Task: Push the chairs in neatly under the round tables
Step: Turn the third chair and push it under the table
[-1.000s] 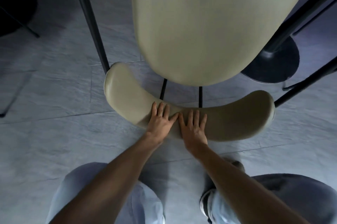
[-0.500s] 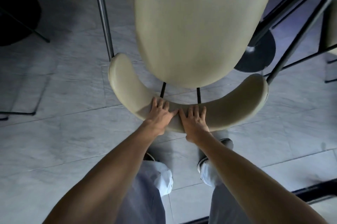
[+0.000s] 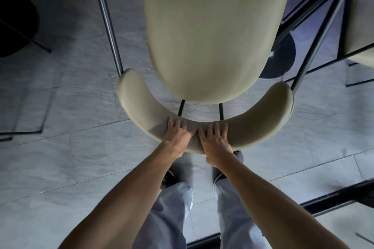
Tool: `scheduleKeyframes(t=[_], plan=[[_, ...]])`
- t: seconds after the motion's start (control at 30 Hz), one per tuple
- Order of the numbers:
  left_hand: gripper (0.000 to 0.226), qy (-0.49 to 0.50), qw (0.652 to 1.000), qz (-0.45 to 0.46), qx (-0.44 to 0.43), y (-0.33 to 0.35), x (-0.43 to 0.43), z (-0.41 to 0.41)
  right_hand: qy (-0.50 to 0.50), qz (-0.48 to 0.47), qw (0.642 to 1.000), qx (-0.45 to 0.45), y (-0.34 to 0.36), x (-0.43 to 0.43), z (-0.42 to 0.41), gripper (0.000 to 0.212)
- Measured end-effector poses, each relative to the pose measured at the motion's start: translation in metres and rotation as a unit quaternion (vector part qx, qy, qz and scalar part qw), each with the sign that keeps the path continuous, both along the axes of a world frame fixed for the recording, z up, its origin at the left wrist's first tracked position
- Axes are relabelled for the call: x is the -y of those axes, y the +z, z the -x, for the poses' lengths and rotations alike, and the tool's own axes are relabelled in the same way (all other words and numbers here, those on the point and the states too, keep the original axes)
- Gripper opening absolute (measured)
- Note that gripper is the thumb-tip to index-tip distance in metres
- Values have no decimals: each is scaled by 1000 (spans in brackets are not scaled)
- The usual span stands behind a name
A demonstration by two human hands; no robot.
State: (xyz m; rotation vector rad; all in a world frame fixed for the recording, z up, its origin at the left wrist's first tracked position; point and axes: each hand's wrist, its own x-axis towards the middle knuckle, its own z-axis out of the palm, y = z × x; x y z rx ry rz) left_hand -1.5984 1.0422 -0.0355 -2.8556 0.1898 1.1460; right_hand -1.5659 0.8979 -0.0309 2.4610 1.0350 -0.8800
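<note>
Chair [image 3: 212, 32] seat runs lengthwise toward 12 o'clock; left hand [image 3: 179, 134] and right hand [image 3: 215, 140] lie flat, fingers spread, pressing its curved backrest [image 3: 263, 125], gripping nothing.

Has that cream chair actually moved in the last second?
Yes. The chair has slid forward, away from the person: its right backrest tip now sits close to the round black table base, with both hands pressed flat on the backrest.

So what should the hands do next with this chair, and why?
Probably keep pushing forward gently. Both the left hand and right hand lie flat on the curved backrest, and the black table base sits ahead to the right, so nudging slightly right may line the seat up.
</note>
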Motion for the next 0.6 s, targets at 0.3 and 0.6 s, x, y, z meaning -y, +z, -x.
scheduleKeyframes(t=[0.3,0.6], plan=[[66,-47,998,-27,8,23,-7,23,-74,-32,996,-28,-4,-5,52,94],[49,-123,991,-52,9,68,4,20,-130,-47,990,-40,21,6,68,99]])
